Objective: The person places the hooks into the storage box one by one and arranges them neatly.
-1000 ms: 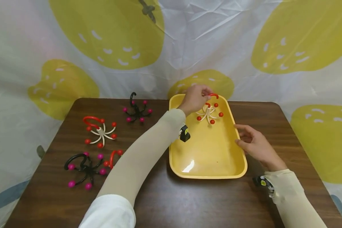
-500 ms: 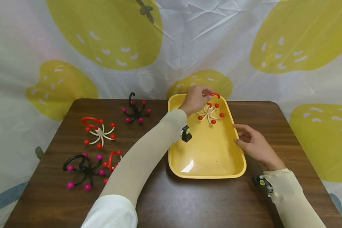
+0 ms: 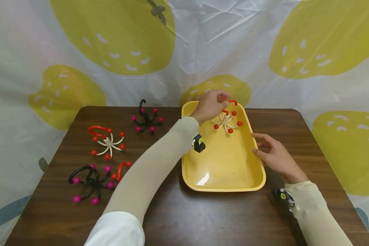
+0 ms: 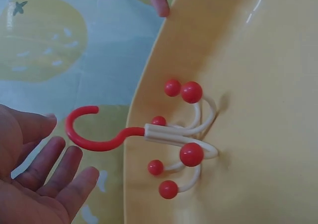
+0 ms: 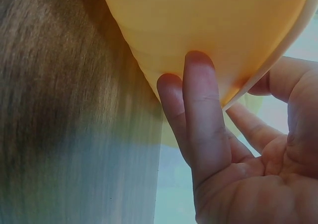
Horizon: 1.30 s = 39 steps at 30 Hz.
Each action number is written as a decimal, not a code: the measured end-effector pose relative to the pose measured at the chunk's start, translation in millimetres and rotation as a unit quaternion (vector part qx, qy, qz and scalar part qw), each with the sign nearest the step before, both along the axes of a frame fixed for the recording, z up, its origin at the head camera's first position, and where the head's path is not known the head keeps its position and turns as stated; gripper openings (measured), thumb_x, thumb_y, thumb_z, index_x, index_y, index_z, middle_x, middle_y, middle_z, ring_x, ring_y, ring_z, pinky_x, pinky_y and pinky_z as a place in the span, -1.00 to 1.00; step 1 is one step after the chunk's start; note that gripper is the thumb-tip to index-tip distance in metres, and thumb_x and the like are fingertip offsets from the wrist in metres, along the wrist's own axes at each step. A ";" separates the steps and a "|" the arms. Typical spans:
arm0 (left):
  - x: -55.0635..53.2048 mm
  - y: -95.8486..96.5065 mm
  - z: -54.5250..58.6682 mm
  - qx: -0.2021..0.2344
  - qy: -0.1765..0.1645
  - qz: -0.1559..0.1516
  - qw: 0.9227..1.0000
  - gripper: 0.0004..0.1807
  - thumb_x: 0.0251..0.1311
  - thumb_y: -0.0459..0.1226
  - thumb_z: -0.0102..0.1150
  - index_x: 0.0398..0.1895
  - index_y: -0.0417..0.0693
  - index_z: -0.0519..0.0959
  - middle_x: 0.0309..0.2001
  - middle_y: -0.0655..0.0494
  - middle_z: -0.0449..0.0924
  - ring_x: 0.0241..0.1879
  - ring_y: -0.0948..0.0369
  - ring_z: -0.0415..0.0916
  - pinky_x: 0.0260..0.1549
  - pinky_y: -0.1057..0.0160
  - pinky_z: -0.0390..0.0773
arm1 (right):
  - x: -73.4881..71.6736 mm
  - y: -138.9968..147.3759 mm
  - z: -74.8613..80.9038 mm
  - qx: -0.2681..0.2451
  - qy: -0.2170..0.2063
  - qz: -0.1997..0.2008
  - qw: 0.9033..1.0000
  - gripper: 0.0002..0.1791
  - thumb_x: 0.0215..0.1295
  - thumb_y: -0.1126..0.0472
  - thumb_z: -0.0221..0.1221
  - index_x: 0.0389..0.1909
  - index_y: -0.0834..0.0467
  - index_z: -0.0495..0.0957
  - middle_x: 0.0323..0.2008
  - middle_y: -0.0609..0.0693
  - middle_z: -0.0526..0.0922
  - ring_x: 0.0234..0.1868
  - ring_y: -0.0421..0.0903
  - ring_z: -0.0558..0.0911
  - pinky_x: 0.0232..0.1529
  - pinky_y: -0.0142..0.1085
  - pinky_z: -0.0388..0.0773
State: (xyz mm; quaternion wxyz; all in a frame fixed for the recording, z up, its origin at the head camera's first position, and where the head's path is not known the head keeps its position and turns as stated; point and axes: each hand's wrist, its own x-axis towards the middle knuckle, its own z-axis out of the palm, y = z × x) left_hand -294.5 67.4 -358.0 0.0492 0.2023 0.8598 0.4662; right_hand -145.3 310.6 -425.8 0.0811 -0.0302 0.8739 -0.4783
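Observation:
A white octopus-shaped hanging hook (image 4: 191,134) with red ball tips and a red curved top stands at the far end of the yellow tray (image 3: 224,164). Beside its red top, my left hand (image 3: 210,106) has loosely spread fingers with nothing between them; the left wrist view shows a gap from the hook. My right hand (image 3: 276,157) grips the tray's right side, its thumb at the rim and two fingers (image 5: 201,95) against the outer wall. On the left lie another red-and-white octopus hook (image 3: 109,143) and two black ones with pink balls, one black hook (image 3: 93,182) nearer me.
The second black hook (image 3: 147,119) stands near the back edge of the brown table (image 3: 215,218). My left sleeve partly covers another red hook (image 3: 120,171). A cloth with yellow fruit prints (image 3: 224,44) hangs right behind the table.
My left fingers have come off the red top of the hook in the tray and opened slightly. The right hand and tray stay where they were.

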 end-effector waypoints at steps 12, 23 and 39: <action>10.9 -9.2 30.7 0.014 0.011 -0.006 1.000 -0.71 0.31 -0.16 0.26 0.08 0.11 0.62 0.07 0.19 0.65 0.01 0.33 0.60 0.01 0.41 0.56 | -3.8 2.4 0.8 -0.008 -0.002 0.000 1.000 -0.36 0.37 0.27 0.19 0.44 0.08 0.26 -0.04 0.31 0.55 -0.26 -0.07 0.71 -0.46 -0.16 0.69; 21.9 -41.8 46.9 0.030 0.045 -0.006 0.999 -0.75 0.28 -0.13 0.27 0.01 0.13 0.65 0.00 0.25 0.67 -0.01 0.31 0.59 0.03 0.38 0.53 | -4.1 5.9 -0.4 -0.008 -0.010 0.002 1.000 -0.35 0.37 0.26 0.19 0.44 0.06 0.24 -0.02 0.33 0.54 -0.23 -0.06 0.72 -0.42 -0.14 0.70; 13.8 -134.6 52.4 -0.024 0.064 0.066 0.995 -0.72 0.29 -0.10 0.23 0.03 0.11 0.64 0.01 0.17 0.67 -0.01 0.22 0.60 0.00 0.23 0.57 | -5.7 10.4 -1.1 -0.002 -0.013 0.004 1.000 -0.34 0.38 0.25 0.18 0.46 0.04 0.21 0.01 0.33 0.53 -0.21 -0.09 0.71 -0.38 -0.11 0.72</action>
